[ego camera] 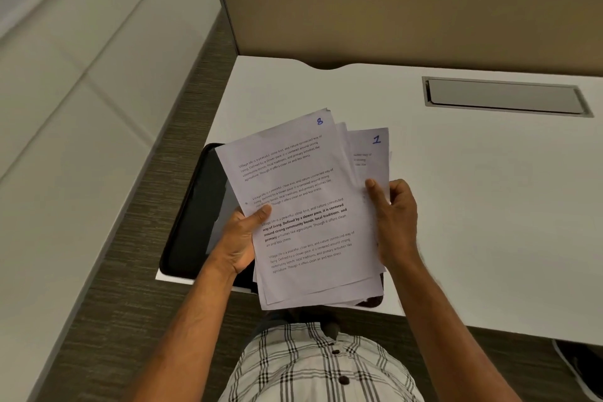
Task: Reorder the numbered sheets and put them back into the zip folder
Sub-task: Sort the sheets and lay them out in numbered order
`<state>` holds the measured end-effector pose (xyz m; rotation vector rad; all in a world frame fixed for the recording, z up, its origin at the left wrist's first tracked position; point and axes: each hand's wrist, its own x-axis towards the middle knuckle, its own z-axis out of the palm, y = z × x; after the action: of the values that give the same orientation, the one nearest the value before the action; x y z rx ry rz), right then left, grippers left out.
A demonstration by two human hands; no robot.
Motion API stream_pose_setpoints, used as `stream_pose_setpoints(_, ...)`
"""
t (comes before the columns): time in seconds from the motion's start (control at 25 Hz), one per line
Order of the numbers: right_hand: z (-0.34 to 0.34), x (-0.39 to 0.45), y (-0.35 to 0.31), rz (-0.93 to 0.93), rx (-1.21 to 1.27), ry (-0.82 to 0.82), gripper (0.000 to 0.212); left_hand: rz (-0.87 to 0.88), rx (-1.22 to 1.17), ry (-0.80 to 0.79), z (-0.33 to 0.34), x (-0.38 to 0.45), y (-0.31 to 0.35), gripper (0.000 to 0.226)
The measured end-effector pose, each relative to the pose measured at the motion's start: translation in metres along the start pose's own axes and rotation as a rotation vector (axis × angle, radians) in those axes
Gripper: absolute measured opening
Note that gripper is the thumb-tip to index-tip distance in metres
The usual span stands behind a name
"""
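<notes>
I hold a fanned stack of white printed sheets [303, 206] above the desk's near left corner. The top sheet bears a blue handwritten 8 at its upper right. Behind it to the right pokes out a sheet marked 1 [372, 148]. My left hand [239, 238] grips the stack's left edge, thumb on the top sheet. My right hand [393, 222] pinches the right edge of the sheets, thumb on top. Under the papers lies the black zip folder [192, 222] on the desk, mostly hidden by them.
The white desk [473, 206] stretches to the right, with a grey cable hatch [505, 96] set in it at the back. A beige partition [408, 19] closes the far side. Carpeted floor [130, 271] and a white wall lie to the left.
</notes>
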<state>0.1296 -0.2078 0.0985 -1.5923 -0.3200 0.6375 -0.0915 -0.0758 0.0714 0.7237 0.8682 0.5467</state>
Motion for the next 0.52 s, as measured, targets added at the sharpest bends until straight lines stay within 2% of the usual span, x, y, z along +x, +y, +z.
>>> stream_pose_setpoints(0.2,-0.001,0.021,0.001,-0.045,0.024,-0.014,0.014,0.047,0.017,0.006,-0.001,0.010,0.006,0.032)
stream_pose_setpoints(0.52,0.032,0.063,-0.007,-0.046,0.009,-0.171,0.013,-0.033,0.118,-0.054,-0.015,0.047,0.041,0.033)
